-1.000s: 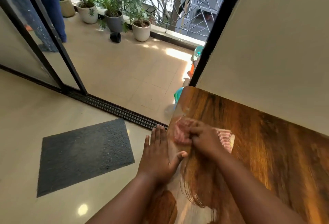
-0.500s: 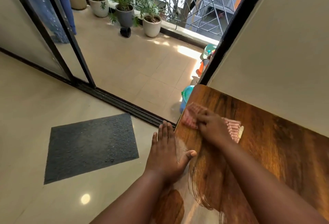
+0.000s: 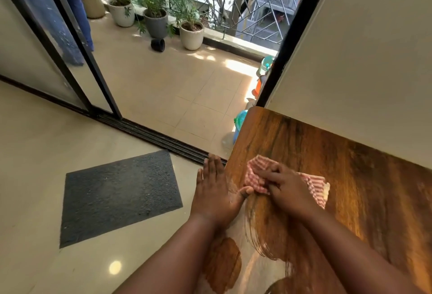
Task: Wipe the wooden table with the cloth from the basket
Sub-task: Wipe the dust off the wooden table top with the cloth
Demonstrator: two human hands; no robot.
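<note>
Wooden table (image 3: 339,177), glossy, streaked with reflected light near its left edge. Red-and-white checked cloth (image 3: 253,178) lying flat on top, bunched under the right hand (image 3: 284,187) and sticking out on both sides of it: a folded corner ahead and to the left of the fingers, a longer striped tail trailing out to the right of the wrist. Long axis running roughly across the tabletop, from the edge nearest the left hand (image 3: 216,194) toward the wall (image 3: 362,71); folded end pointing toward the open door (image 3: 77,43) and the edge.

Right hand palm down, fingers curled over and into the fabric, gripping and pressing at once. Probably held that way to keep the cloth gathered and push it as one pad rather than let it slide loose. Left hand flat, fingers straight and together, hanging just off the table's left edge with the thumb tip touching or almost touching the edge beside the cloth; holding nothing. Likely set there as a catch for crumbs swept off the edge, or just as a brace; cannot tell which.

Wiping judged to be under way near the corner closest to the door. Grey mat (image 3: 117,196) on the floor well left of the left hand; potted plants (image 3: 154,15) far beyond. Basket not visible.
</note>
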